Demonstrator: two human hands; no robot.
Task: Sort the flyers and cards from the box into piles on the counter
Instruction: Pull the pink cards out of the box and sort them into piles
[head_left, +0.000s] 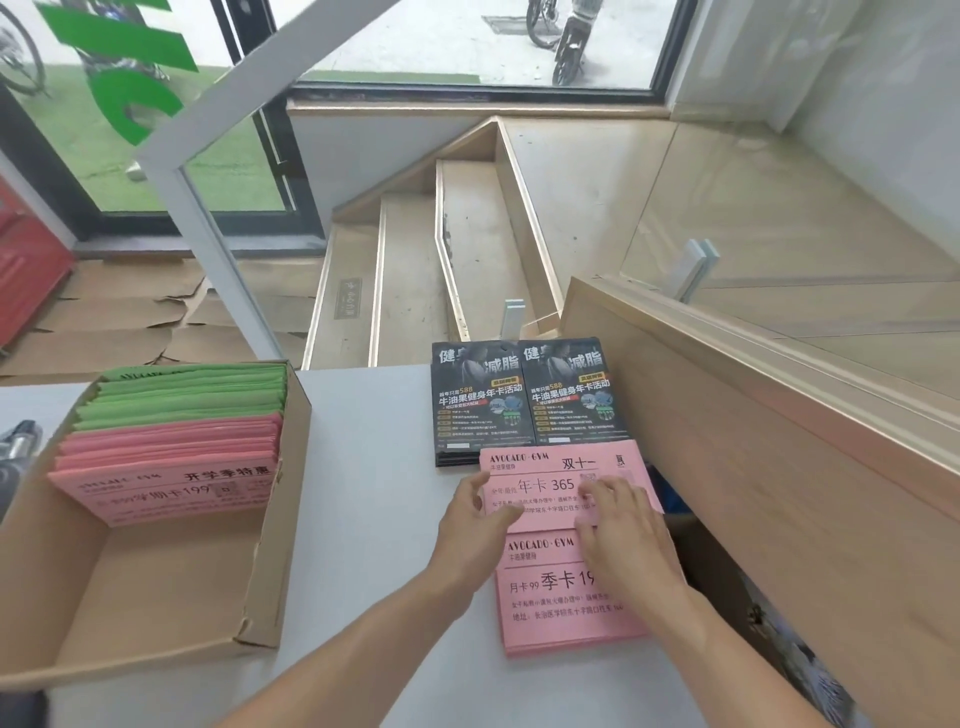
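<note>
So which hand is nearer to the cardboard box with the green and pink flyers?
Left. The left hand rests at the left edge of the upper pink pile, on the cardboard box side; the right hand lies farther right, across both pink piles.

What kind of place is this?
Probably a gym's front desk: pink flyers printed "Avocado Gym", black fitness flyers, and a counter by entrance stairs.

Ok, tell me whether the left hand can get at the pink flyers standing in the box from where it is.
Probably yes. The left hand rests at the edge of the upper pink pile, holding nothing. The box is open-topped, bare counter lies between, and the pink flyers stand exposed in it.
</note>
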